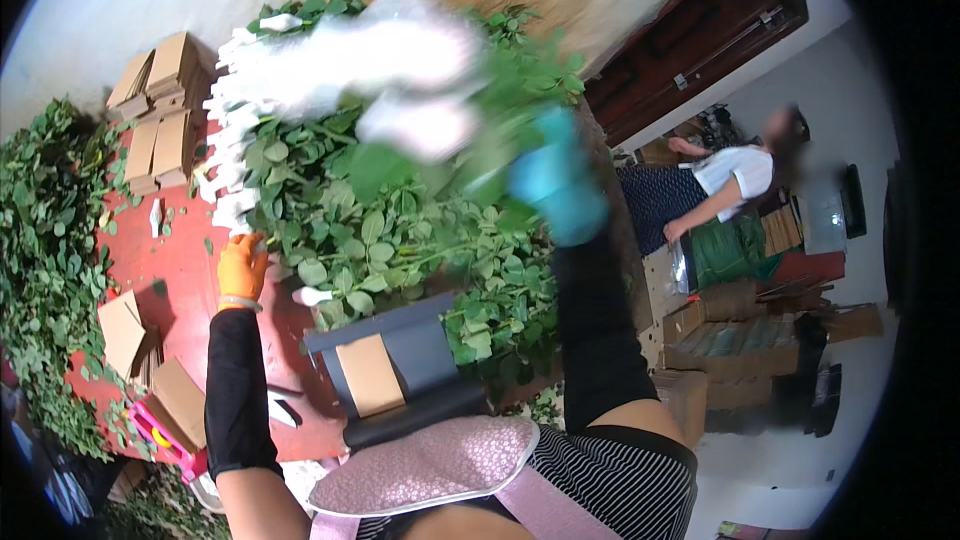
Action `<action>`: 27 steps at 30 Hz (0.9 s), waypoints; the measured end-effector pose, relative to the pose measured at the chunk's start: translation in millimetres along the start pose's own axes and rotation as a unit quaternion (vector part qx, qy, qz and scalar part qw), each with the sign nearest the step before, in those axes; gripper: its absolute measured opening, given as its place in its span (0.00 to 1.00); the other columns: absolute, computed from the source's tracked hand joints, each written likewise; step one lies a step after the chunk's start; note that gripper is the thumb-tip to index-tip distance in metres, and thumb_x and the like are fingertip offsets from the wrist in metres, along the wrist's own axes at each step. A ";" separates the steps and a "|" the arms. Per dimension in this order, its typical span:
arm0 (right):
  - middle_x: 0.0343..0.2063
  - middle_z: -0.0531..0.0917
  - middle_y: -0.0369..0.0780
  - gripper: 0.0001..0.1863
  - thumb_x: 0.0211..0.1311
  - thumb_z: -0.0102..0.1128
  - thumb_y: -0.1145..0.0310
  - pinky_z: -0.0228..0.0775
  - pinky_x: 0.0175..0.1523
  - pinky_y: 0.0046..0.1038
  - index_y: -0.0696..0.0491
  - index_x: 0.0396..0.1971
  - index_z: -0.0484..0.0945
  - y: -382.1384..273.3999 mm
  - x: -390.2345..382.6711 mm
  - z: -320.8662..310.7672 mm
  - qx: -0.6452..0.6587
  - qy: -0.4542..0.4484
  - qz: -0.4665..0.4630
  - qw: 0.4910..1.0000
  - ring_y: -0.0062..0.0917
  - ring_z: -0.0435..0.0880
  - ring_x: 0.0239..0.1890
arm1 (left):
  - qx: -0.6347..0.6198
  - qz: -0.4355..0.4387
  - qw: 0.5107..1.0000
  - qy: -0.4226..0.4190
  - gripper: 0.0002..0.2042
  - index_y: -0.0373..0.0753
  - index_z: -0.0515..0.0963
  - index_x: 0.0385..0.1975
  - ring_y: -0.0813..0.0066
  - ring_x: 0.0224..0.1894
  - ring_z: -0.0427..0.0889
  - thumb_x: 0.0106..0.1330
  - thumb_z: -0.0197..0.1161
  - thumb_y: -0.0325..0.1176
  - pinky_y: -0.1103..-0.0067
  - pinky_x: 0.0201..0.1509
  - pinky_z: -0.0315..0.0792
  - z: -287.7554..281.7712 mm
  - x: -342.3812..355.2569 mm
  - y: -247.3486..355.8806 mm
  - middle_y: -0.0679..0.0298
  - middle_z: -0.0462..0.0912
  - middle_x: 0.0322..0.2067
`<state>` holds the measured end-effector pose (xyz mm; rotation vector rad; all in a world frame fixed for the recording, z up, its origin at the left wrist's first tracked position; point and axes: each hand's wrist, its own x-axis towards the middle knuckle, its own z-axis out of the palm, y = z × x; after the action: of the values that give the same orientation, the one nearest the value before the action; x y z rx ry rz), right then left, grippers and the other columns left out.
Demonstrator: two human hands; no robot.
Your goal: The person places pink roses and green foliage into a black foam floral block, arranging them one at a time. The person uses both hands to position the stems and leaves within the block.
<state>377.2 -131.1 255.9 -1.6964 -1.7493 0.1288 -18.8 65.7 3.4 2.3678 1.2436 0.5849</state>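
Observation:
My right hand (557, 180), in a teal glove, is smeared by motion above the right side of a leafy pile. It is closed around leafy flower stems (500, 130); their white-sleeved heads (400, 65) blur out to the left. Beneath lies a heap of leafy stems (365, 230), with a row of white-sleeved flower heads (232, 155) along its left edge. My left hand (241, 272), in an orange glove, is just below the lowest head of that row. Its fingers are curled, and whatever lies between them is hidden.
A dark grey stand (400, 340) bearing a cardboard piece (370, 376) is before me on the red table (140, 250). Cardboard stacks (160, 155) and a pink tool (165, 435) are at left, beside more foliage (50, 210). Another person (735, 175) stands at right near cartons (740, 340).

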 end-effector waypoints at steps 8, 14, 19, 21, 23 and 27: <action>0.50 0.75 0.41 0.21 0.76 0.39 0.64 0.67 0.52 0.29 0.58 0.63 0.65 16.2 -27.5 -121.2 -0.036 0.084 -0.157 0.983 0.28 0.73 0.45 | -0.081 -0.061 0.986 -0.136 0.13 0.37 0.78 0.41 0.57 0.37 0.81 0.56 0.67 0.30 0.71 0.42 0.76 -96.5 -76.6 52.3 0.53 0.82 0.39; 0.33 0.85 0.45 0.13 0.51 0.65 0.69 0.78 0.41 0.39 0.55 0.38 0.83 -60.8 -72.4 -58.7 -0.148 -0.084 0.011 0.985 0.39 0.85 0.36 | -0.293 0.186 0.890 -0.296 0.10 0.34 0.81 0.42 0.55 0.39 0.84 0.63 0.62 0.28 0.68 0.44 0.77 -87.4 -177.2 160.0 0.51 0.84 0.36; 0.31 0.84 0.46 0.14 0.44 0.69 0.63 0.76 0.40 0.42 0.51 0.34 0.84 17.2 -88.8 -43.2 -0.349 -0.178 0.111 0.913 0.46 0.83 0.35 | -0.312 0.159 0.870 -0.346 0.11 0.36 0.82 0.44 0.54 0.40 0.84 0.66 0.62 0.33 0.68 0.46 0.77 -33.5 -197.3 146.7 0.51 0.85 0.38; 0.30 0.85 0.46 0.14 0.46 0.69 0.62 0.76 0.41 0.41 0.52 0.33 0.85 22.8 -101.4 -64.6 -0.405 -0.149 0.080 0.898 0.43 0.84 0.36 | -0.302 0.137 0.871 -0.363 0.12 0.37 0.82 0.45 0.55 0.40 0.85 0.67 0.61 0.35 0.69 0.46 0.77 -22.2 -198.1 133.6 0.51 0.85 0.38; 0.37 0.86 0.44 0.15 0.58 0.64 0.64 0.76 0.47 0.37 0.54 0.43 0.83 -12.7 -103.6 -72.9 -0.238 -0.117 0.097 0.959 0.34 0.85 0.42 | -0.289 0.105 0.869 -0.388 0.12 0.37 0.82 0.46 0.56 0.40 0.85 0.69 0.60 0.36 0.69 0.46 0.77 -22.3 -195.3 129.8 0.52 0.85 0.39; 0.39 0.82 0.45 0.18 0.55 0.66 0.66 0.77 0.40 0.34 0.57 0.45 0.78 -99.8 -123.1 -39.5 -0.098 -0.255 -0.023 0.962 0.38 0.84 0.36 | -0.289 0.105 0.861 -0.405 0.11 0.40 0.82 0.46 0.57 0.40 0.85 0.70 0.58 0.35 0.70 0.47 0.77 -21.0 -191.2 134.9 0.53 0.85 0.39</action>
<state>302.8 -272.8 288.4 -1.8779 -2.2372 0.4159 -38.3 -162.0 58.2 1.8802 0.3564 -0.0316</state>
